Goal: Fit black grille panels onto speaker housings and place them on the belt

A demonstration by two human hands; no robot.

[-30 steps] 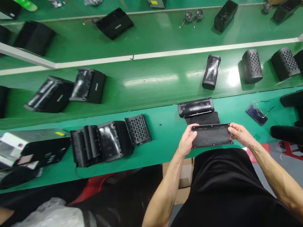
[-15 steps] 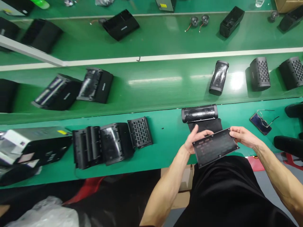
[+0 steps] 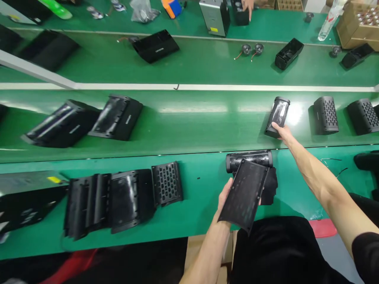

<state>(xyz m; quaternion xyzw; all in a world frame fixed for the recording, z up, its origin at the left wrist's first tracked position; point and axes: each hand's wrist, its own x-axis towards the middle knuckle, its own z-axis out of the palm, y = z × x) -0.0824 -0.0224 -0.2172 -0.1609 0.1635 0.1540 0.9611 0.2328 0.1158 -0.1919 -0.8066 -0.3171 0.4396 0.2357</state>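
My left hand (image 3: 225, 195) holds a flat black grille panel (image 3: 244, 195) by its left edge, tilted upright over the near green bench. My right hand (image 3: 280, 131) is stretched out onto the conveyor belt and its fingers rest on the near end of a black cylindrical speaker body (image 3: 277, 116); whether they grip it I cannot tell. Another black speaker body (image 3: 249, 159) lies on its side on the bench just beyond the panel, on a dark cloth (image 3: 270, 185).
Two perforated speaker shells (image 3: 325, 115) (image 3: 363, 116) stand on the belt to the right. Black housings (image 3: 118, 117) ride the belt at left; stacked housings and a grille (image 3: 124, 199) sit on the bench at left. Another person's hand (image 3: 247, 6) works at the far bench.
My right hand let go of the panel and reached forward to the speaker body on the belt. My left hand kept the panel and turned it upright. The view tilted upward.
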